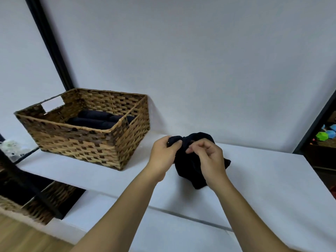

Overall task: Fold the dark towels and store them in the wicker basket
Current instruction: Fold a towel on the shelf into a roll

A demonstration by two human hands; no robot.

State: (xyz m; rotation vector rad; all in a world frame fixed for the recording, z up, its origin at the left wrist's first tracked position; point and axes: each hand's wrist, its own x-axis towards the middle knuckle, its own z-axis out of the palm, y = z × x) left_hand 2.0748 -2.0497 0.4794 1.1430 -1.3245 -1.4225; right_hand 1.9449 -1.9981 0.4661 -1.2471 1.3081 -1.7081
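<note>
We pinch the bunched dark towel (189, 166) with both hands, left hand (162, 155) and right hand (209, 160) gripping its top edge just above the white desk (263, 188), probably to find corners for folding. The wicker basket (87, 140), left, already holds rolled towels (96, 120).

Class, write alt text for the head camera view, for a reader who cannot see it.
Two hands, the left hand and right hand, grip a bunched dark towel over a white table. To the left on the table stands a wicker basket that already holds rolled dark towels, against a plain white wall.
</note>
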